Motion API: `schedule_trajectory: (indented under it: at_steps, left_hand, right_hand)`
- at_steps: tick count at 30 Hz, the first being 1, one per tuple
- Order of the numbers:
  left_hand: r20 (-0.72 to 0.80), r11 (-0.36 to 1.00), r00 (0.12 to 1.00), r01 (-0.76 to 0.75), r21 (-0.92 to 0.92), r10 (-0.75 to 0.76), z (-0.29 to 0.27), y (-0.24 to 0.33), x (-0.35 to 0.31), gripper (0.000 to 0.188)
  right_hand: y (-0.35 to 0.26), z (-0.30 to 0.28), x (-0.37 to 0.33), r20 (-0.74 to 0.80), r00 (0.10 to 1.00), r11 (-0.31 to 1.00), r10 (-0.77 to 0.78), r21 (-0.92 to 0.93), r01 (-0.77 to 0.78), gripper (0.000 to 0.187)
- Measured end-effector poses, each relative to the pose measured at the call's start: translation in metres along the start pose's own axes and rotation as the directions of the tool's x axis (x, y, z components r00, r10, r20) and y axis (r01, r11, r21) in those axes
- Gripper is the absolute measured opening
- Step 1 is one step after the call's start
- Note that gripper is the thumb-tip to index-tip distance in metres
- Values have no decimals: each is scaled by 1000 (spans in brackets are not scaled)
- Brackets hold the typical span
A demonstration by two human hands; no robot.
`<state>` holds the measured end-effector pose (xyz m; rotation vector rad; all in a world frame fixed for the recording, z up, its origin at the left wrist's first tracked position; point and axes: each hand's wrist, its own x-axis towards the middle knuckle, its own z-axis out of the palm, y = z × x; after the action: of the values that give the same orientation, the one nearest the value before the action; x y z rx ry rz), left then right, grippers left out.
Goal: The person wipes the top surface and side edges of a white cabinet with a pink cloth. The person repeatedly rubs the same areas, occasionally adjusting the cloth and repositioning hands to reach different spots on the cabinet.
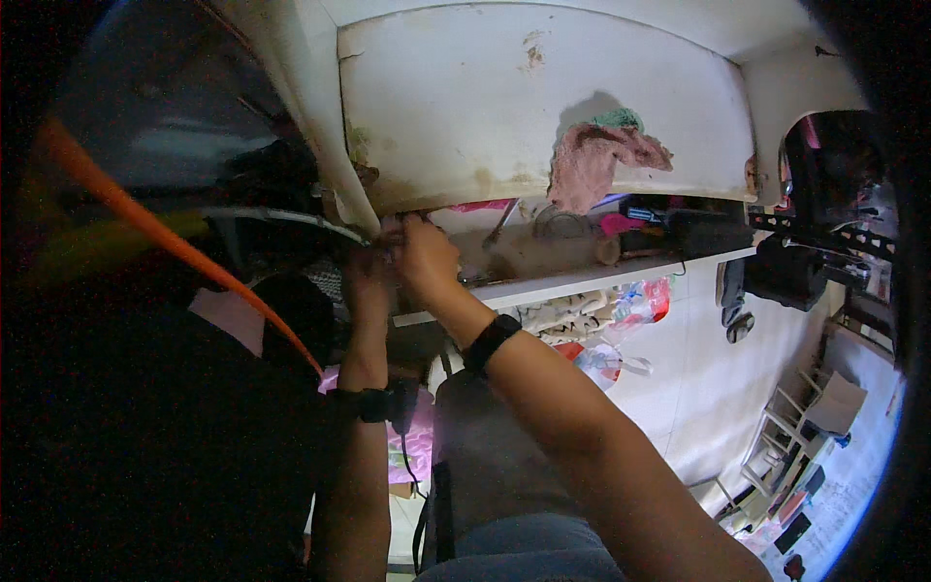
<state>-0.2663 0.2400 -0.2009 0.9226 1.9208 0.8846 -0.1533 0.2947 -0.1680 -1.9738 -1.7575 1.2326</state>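
Observation:
My two hands meet at the left end of an open white drawer or shelf [543, 284], beside the lower end of a pale post [335, 160]. The right hand [427, 254] is closed, its fingers curled down near the post; what they hold, if anything, is hidden. Close against it on the left is my left hand [365, 276], dark and blurred, so its fingers cannot be read. Inside the drawer, to the right of the hands, lie a pink item [618, 224], a blue-and-black handled item [642, 214] and other small objects.
A stained white panel [446, 97] rises behind the drawer, with a pinkish cloth [590, 165] and a green cloth [618, 119] on it. Below are plastic bags [645, 299]. An orange strap-like band [184, 247] slants across the left. White chairs [776, 427] stand at far right.

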Motion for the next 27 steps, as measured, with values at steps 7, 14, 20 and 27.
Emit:
schedule_trajectory:
  at_steps: [7,14,20,27]
  left_hand:
    - [101,996,995,2,89,-11,-14,41,-32,27]
    - [-222,865,872,-338,372,436,-9,108,-40,69]
    - [-271,901,872,-336,275,407,1,138,27,67]
    - [-306,967,924,-252,-40,228,-11,114,45,53]
  right_hand:
    - [18,-30,-28,113,983,986,-148,93,138,31]
    - [31,-150,-27,-141,958,905,-250,318,283,40]
    - [19,-171,48,-477,648,762,-593,-593,261,48]
    - [-30,-93,66,-291,664,656,-688,-641,399,34]
